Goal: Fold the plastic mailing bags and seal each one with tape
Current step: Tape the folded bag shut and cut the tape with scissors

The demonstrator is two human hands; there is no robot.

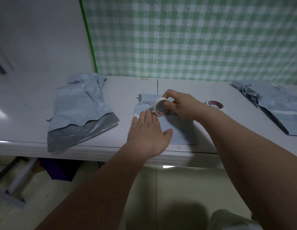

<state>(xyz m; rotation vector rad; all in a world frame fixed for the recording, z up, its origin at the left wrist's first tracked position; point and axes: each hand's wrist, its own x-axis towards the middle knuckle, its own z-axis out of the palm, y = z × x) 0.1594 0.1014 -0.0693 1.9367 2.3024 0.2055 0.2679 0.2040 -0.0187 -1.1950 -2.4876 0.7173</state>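
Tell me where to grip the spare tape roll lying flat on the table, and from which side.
Best come from above: the spare tape roll lies flat on the table, hole facing up. Pinch its ring wall, thumb in the hole, fingers outside, on its right side, clear of the right hand.
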